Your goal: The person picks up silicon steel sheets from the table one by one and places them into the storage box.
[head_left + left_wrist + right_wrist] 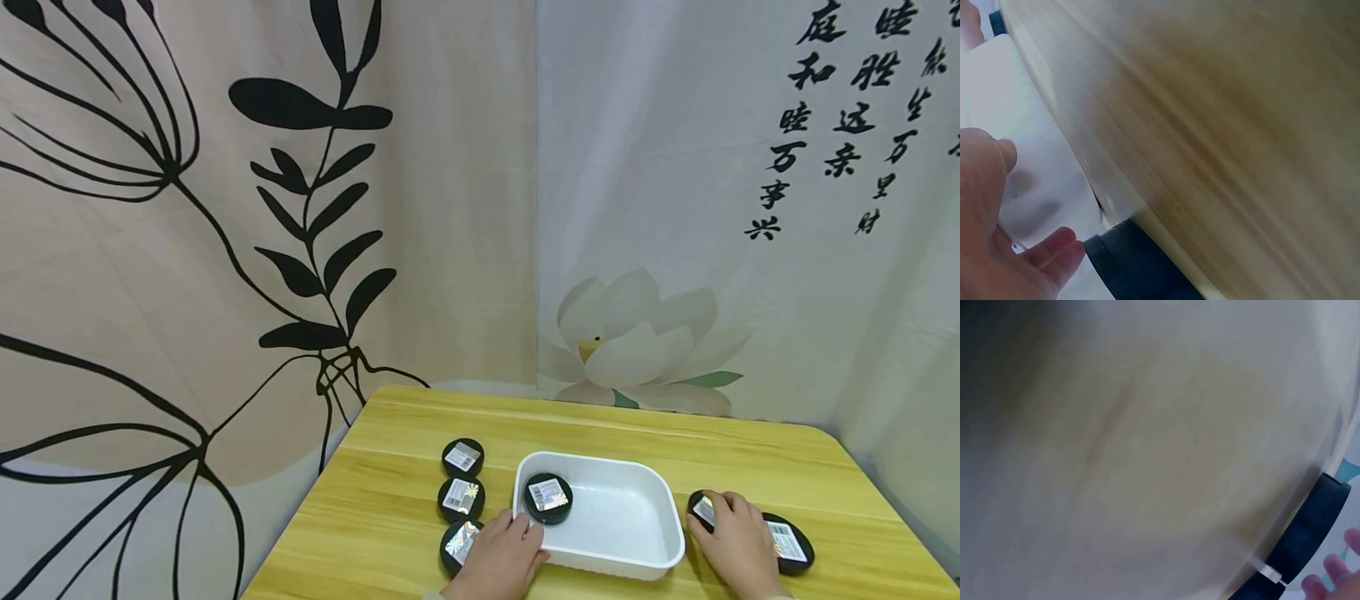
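In the head view, my left hand (501,552) grips the near left corner of a white tray (622,562), its fingers over the rim. The left wrist view shows the thumb (1007,154) against the tray's wall, with the other fingers close to a black tin (1147,265). One round black tin (548,498) with a label lies inside the tray at its left end. To the tray's right, my right hand (738,537) holds a black tin (697,506), partly covering it. Beside that hand lies another labelled tin (795,550).
Left of the tray, three black tins form a column: a far one (462,457), a middle one (461,498) and a near one (453,546) partly behind my left hand. All stand on a yellow wooden table (360,517). A printed curtain (465,250) hangs behind it.
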`<state>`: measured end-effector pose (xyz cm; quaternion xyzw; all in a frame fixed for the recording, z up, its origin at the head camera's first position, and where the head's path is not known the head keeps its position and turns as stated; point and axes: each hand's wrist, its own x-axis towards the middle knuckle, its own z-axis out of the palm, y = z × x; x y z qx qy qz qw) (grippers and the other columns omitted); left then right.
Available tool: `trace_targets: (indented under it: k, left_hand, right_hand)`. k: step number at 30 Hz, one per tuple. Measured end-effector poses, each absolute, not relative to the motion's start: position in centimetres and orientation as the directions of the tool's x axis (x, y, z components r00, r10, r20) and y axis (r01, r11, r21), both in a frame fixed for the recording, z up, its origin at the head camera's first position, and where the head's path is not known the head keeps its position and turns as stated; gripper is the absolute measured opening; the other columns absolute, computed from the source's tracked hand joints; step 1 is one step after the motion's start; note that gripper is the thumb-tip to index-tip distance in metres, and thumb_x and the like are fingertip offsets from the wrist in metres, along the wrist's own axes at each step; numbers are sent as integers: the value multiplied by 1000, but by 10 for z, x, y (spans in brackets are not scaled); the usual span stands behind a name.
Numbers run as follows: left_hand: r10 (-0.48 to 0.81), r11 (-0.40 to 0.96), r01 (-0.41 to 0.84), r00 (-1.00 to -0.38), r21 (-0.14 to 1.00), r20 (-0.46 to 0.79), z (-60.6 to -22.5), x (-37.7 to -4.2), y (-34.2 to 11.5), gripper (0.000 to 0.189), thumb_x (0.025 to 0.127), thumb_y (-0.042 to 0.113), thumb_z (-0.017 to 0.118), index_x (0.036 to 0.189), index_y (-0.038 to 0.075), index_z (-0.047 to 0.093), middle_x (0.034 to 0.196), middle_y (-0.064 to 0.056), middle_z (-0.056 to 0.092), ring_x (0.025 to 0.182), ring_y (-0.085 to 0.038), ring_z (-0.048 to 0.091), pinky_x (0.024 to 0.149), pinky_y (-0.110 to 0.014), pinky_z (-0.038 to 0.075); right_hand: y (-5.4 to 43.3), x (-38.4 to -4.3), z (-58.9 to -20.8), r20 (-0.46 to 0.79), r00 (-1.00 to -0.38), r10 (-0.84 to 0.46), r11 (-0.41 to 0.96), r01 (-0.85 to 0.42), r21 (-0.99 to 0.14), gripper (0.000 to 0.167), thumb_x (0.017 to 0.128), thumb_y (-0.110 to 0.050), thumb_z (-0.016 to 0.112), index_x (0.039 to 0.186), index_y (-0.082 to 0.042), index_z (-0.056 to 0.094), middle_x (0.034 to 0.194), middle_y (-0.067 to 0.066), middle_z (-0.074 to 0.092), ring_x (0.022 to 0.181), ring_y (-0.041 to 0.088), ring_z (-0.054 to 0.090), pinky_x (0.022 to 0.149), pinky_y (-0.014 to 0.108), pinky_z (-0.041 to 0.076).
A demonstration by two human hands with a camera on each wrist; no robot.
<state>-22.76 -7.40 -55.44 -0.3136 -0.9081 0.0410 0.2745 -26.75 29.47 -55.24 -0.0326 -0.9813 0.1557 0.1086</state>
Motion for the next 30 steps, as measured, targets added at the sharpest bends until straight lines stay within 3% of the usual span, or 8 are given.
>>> trace_targets:
  k: [12,23,30]
  left_hand:
    - [585,806,548,-681,-223,439,-556,-229,-72,29,99,49,56,89,22,53,85,6,52,79,-14,46,64,-24,35]
    - [576,814,541,-702,-212,419,-556,-229,-73,29,99,48,56,91,21,53,87,5,53,82,-15,49,66,-25,40]
    - [575,815,542,-715,-203,397,-557,-229,-73,29,101,49,54,92,21,53,88,5,53,83,-15,49,67,-25,40]
  right_hand:
    - [301,-273,-555,129,-981,146,950,103,-294,72,87,-48,71,133,5,55,128,37,49,117,55,46,95,70,40]
    - [304,-278,-557,52,-987,154,945,132,-300,86,87,-64,64,138,4,52,133,40,43,121,58,41,99,72,36]
    - [304,-280,-560,40,-987,158,948,140,-286,84,86,-63,66,138,2,53,133,41,42,122,59,41,99,72,36]
